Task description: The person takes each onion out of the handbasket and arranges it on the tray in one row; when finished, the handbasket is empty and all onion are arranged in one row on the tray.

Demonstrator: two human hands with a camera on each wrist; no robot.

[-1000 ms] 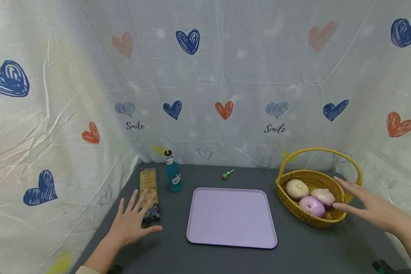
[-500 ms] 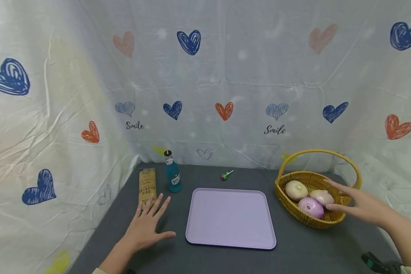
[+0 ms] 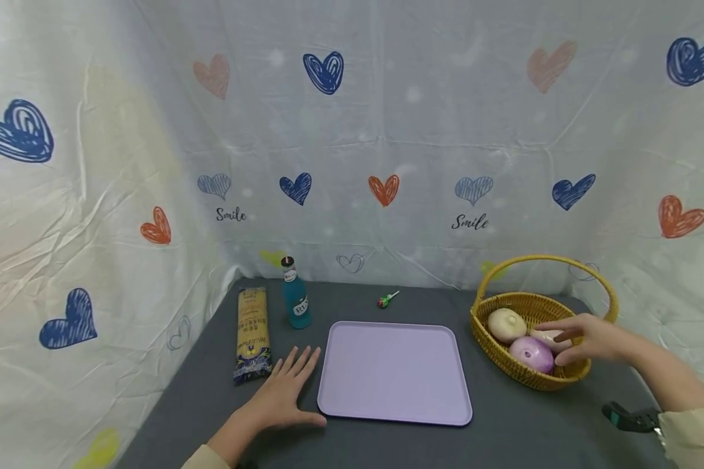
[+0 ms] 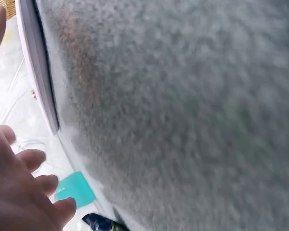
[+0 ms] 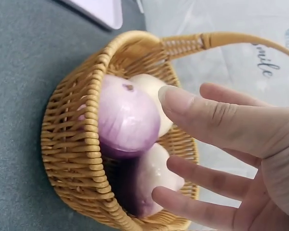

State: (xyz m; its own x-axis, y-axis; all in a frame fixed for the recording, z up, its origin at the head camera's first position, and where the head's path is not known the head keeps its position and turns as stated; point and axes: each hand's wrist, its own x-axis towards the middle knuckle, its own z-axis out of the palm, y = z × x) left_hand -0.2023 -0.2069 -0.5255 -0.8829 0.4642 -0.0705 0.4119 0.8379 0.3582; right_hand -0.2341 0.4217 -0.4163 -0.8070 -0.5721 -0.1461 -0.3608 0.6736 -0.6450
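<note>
At the right, a wicker basket point(image 3: 493, 357) with an arched handle holds three onions: a purple one point(image 3: 530, 355), a whitish one point(image 3: 506, 324) and a pale one with a purple side point(image 5: 156, 175). My right hand point(image 3: 595, 339) hovers over the basket's right side, thumb and fingers spread apart with nothing between them, fingertips close over the pale-and-purple onion. In the right wrist view the thumb overlaps the whitish onion. My left hand point(image 3: 280, 396) is spread at the left edge of a lilac tray point(image 3: 394, 372), holding nothing, its thumb near the tray's front left corner.
Left of the tray lies a yellow and dark blue packet point(image 3: 252, 332). Beside it a blue bottle point(image 3: 297, 301) stands upright. A small lollipop point(image 3: 384, 301) lies behind the tray. A cloth printed with hearts point(image 3: 410, 215) hangs behind the dark table.
My left hand has moved right from over the packet to the tray's left edge, uncovering the packet. My right hand has moved left and inward over the onions, its fingers bending down.
</note>
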